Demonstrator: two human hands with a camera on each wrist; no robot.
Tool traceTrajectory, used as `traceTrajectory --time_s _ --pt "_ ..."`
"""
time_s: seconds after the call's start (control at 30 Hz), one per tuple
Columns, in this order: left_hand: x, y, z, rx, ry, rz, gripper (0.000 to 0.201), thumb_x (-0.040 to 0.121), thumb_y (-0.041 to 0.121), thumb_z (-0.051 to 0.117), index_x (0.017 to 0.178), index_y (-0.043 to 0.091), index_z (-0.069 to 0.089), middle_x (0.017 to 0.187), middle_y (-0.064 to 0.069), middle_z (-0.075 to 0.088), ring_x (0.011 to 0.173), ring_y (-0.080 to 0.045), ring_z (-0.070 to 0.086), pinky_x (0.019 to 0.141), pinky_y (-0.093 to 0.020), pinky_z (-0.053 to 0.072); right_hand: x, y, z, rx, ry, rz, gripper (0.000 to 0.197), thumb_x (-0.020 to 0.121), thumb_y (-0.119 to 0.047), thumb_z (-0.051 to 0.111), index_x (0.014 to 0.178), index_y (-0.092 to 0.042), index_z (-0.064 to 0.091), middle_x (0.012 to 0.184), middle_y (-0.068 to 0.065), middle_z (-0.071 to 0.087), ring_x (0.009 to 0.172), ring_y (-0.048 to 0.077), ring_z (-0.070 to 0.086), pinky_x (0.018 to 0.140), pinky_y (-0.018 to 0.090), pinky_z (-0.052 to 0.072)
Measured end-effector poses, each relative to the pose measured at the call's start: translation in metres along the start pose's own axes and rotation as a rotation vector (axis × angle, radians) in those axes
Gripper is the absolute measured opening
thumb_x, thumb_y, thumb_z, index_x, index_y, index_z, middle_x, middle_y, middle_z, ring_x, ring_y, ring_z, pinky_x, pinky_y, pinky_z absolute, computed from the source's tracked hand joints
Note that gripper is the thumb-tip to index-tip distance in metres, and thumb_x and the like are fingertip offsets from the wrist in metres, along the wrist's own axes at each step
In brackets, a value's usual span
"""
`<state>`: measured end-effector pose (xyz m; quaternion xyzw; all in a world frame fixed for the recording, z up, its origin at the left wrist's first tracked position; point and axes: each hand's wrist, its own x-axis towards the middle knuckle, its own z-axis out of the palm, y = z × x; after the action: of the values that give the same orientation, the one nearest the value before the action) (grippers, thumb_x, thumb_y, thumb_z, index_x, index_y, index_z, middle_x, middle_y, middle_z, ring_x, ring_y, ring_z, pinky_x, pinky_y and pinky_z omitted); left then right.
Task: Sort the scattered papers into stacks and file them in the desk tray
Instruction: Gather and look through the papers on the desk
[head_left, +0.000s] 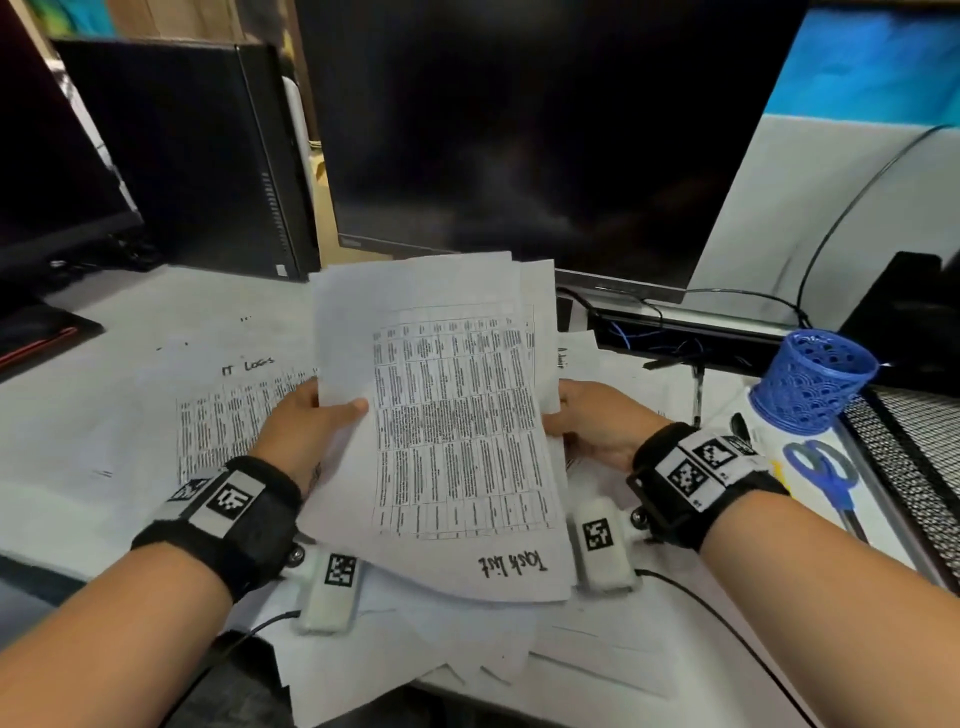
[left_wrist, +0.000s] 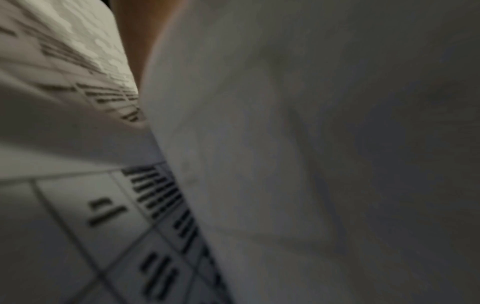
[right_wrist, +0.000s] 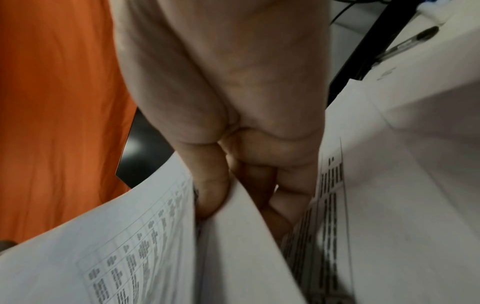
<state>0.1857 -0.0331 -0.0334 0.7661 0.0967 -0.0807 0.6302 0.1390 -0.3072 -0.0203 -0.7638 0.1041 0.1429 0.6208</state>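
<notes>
Both hands, left hand (head_left: 306, 426) and right hand (head_left: 597, 421), pinch one paper stack (head_left: 447, 415); blue mesh cup (head_left: 810, 379) contents unseen.

Head view: even, soft light; desk (head_left: 130, 332) bright, monitor (head_left: 519, 130) near black with faint glare. Edges bow at 3 and 9 o'clock. Left wrist view is dim and blurred, its papers (left_wrist: 311, 144) grey. Right wrist view is brighter, print smeared at 5 o'clock.

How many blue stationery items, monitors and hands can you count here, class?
Blue stationery: 2, pen cup, scissors
Monitors: 2, left monitor, centre monitor
Hands: 2, left hand, right hand, both gripping the paper stack
Total: 6
</notes>
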Motion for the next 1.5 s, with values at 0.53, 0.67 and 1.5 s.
traceTrajectory --time_s 0.53,0.67,1.5 --pt "-0.01 -0.001 0.017 0.141 -0.277 0.04 0.039 0.083 0.025 0.071 0.119 0.014 0.06 0.112 -0.004 0.068 0.093 -0.02 0.067 0.079 -0.03 0.054 0.019 0.029 -0.017 -0.086 0.16 0.216 0.085 0.04 -0.035 0.094 0.112 -0.001 0.064 0.103 0.015 0.073 0.096 0.034 0.069 0.093 0.051 0.051" --pt "-0.003 0.001 -0.011 0.371 -0.027 0.108 0.023 0.084 0.026 0.067 0.105 0.017 0.064 0.11 -0.001 0.065 0.1 -0.019 0.062 0.077 -0.024 0.053 0.001 0.017 -0.019 -0.058 0.22 0.295 0.028 0.08 0.0 0.07 0.106 0.006 0.062 0.099 0.024 0.071 0.094 0.04 0.068 0.093 0.055 0.049" --pt "-0.016 -0.021 -0.055 0.912 -0.305 0.149 0.04 0.097 0.028 0.05 0.137 0.032 0.048 0.153 0.002 0.031 0.139 -0.018 0.031 0.115 -0.032 0.022 0.013 0.027 -0.005 0.126 0.338 0.267 0.028 0.092 0.004 0.053 0.12 0.007 0.054 0.109 0.027 0.063 0.103 0.046 0.06 0.094 0.06 0.045"
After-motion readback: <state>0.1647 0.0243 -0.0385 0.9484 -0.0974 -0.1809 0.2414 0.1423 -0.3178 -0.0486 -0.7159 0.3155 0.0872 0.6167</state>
